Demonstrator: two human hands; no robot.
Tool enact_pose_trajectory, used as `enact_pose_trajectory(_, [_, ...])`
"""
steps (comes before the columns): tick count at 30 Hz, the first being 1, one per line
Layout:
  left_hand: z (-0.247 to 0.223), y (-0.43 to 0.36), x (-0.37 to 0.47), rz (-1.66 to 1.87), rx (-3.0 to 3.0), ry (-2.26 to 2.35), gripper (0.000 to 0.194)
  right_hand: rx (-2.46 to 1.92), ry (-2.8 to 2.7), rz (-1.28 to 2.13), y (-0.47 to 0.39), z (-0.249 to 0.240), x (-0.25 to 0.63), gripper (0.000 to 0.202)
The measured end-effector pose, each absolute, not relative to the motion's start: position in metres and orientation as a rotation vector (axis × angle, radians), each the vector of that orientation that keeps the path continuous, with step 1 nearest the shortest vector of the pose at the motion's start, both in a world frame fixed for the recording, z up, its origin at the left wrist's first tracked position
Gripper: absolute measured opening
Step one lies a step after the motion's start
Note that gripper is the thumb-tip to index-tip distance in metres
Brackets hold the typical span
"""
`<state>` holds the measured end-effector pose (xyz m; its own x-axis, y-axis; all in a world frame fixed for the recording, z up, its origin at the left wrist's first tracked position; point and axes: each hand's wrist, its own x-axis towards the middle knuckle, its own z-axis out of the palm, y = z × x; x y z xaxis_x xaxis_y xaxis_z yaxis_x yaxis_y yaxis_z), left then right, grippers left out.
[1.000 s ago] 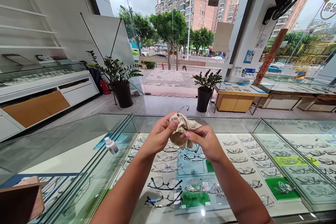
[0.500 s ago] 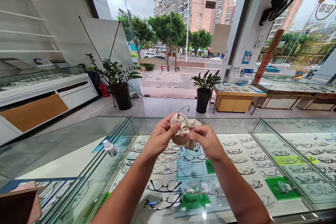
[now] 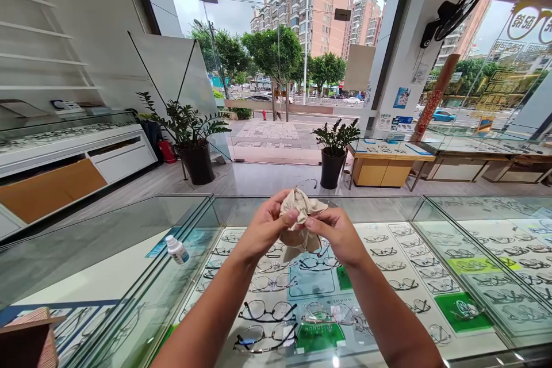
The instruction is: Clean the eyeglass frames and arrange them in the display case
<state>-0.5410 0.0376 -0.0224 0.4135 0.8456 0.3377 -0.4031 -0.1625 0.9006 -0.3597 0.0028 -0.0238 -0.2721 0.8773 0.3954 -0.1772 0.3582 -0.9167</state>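
Note:
A beige cloth (image 3: 300,204) is bunched around a pair of eyeglasses (image 3: 319,246) above the glass display case. My left hand (image 3: 268,224) pinches the cloth from the left, thumb on top. From the right, my right hand (image 3: 335,231) grips the cloth and the glasses, its thumb close to the other thumb. One thin temple of the glasses sticks up beyond the cloth, and part of the rim shows below it. Most of the frame is covered by the cloth and fingers.
Rows of eyeglasses (image 3: 268,310) lie inside the glass case (image 3: 383,204) under my arms. A small white bottle (image 3: 177,249) stands on the glass at the left. A brown box (image 3: 32,336) is at the lower left. Potted plants (image 3: 332,168) stand beyond the case.
The view has shifted slightly. The cloth is folded differently between my fingers, with a corner now hanging lower. The protruding temple has tilted lower. Both hands keep their hold.

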Motion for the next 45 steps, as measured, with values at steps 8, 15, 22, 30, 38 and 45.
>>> enact_pose_trajectory(8, [-0.031,0.032,-0.527,1.402,1.238,0.563,0.056,-0.644,-1.593,1.128,-0.003,-0.025,-0.368,0.038])
enact_pose_trajectory(15, [-0.024,0.036,-0.538,1.168,1.276,0.440,0.050,-0.638,-1.472,1.195,0.001,-0.022,-0.359,0.038])
enact_pose_trajectory(22, [-0.030,0.032,-0.528,1.378,1.194,0.584,0.057,-0.638,-1.580,1.118,-0.004,-0.024,-0.369,0.038])
enact_pose_trajectory(30, [-0.018,0.036,-0.533,1.368,1.051,0.586,0.058,-0.704,-1.560,1.122,0.005,-0.028,-0.364,0.039])
enact_pose_trajectory(38, [-0.021,0.039,-0.541,1.354,1.180,0.644,0.057,-0.682,-1.362,1.050,0.008,-0.031,-0.354,0.031])
enact_pose_trajectory(45, [-0.023,0.031,-0.537,1.246,1.430,0.694,0.057,-0.633,-1.094,1.148,0.012,-0.027,-0.354,0.036])
